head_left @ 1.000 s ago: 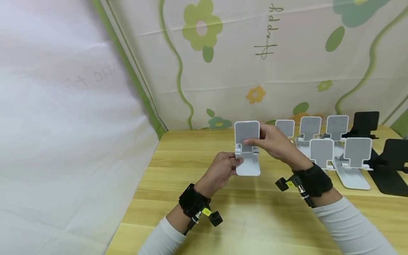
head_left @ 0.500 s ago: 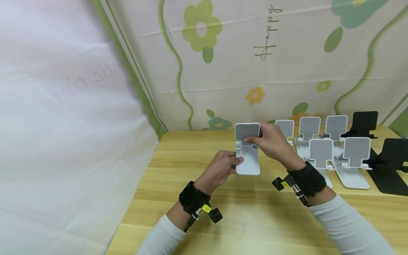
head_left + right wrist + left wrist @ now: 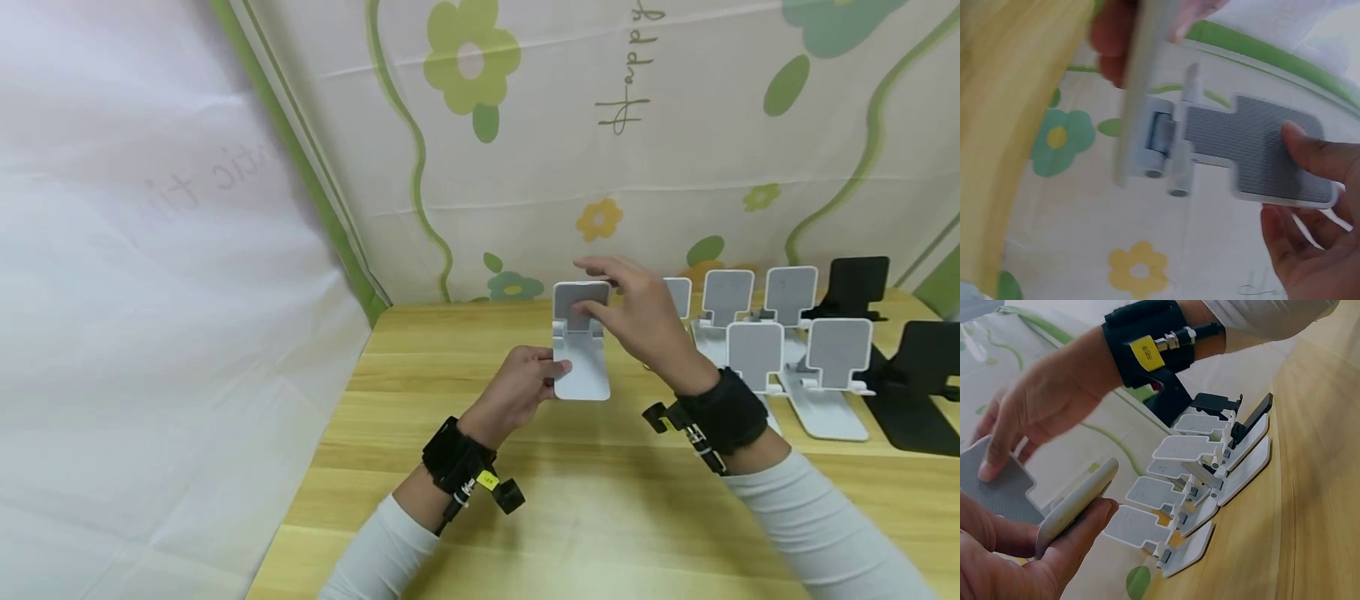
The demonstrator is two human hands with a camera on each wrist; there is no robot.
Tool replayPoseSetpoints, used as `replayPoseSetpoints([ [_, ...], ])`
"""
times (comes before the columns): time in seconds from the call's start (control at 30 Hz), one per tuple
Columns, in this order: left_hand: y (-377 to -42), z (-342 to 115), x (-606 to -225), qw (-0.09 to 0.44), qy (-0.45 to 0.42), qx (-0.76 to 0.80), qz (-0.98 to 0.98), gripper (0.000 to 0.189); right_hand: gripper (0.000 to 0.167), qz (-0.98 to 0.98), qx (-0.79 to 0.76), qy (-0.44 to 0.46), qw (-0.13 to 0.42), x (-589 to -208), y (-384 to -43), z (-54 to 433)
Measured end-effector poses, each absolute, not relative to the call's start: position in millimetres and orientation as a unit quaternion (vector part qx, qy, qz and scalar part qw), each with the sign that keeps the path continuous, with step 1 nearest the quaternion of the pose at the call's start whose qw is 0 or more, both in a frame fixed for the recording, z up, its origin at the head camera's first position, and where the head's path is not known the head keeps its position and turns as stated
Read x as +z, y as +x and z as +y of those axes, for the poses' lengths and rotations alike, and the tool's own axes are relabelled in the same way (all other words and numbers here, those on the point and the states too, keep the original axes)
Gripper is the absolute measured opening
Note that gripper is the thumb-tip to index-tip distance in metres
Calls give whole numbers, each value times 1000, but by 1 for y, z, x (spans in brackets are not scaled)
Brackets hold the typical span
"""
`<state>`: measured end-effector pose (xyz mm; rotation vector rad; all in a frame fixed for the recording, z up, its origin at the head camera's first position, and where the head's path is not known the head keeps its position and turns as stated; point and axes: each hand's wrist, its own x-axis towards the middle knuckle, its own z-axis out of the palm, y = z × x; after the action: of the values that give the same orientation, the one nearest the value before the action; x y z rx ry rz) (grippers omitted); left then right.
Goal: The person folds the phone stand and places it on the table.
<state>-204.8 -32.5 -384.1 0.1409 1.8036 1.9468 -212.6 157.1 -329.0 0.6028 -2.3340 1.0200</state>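
My left hand [image 3: 517, 387] holds the base of a white phone stand [image 3: 583, 367] above the table, thumb on the plate's face and fingers behind it. The stand's grey-padded upper panel [image 3: 1285, 153] is unfolded at the hinge [image 3: 1163, 134]. My right hand [image 3: 641, 312] reaches over that panel with its thumb [image 3: 1313, 147] on the grey pad. Its index finger extends past the panel's top edge, spread away from the thumb. In the left wrist view, the right hand [image 3: 1054, 394] lies beyond the stand's base plate [image 3: 1079, 503], seen nearly edge-on.
Several white phone stands [image 3: 836, 358] stand unfolded in two rows on the right of the wooden table [image 3: 600, 517]. Black phone stands [image 3: 858, 287] are at the row ends. A flower-patterned cloth [image 3: 525, 183] hangs behind the table, and a white cloth [image 3: 150, 375] hangs at left.
The held stand's panel has tilted at its hinge, looking shorter in the head view. The right hand's fingers have lifted and spread above the panel's top edge. My left hand keeps its grip.
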Motion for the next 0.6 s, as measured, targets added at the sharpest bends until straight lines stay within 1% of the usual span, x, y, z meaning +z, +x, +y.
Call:
replayPoseSetpoints([
  [0.07,-206,-34,-383,238,52,709,662,34,46,-845,350,257,313,-325,-212,155],
  [0.17,-207,-35,-380,231,51,706,667,33,34,-831,323,286,350,-318,-212,152],
  [0.23,-208,-36,-378,227,52,705,670,33,29,-831,314,293,354,-314,-211,150],
  [0.47,-209,-37,-377,228,37,709,667,31,19,-841,293,279,360,-312,-210,142],
  [0.6,-211,-39,-375,222,25,720,657,33,19,-831,274,303,379,-322,-203,136],
])
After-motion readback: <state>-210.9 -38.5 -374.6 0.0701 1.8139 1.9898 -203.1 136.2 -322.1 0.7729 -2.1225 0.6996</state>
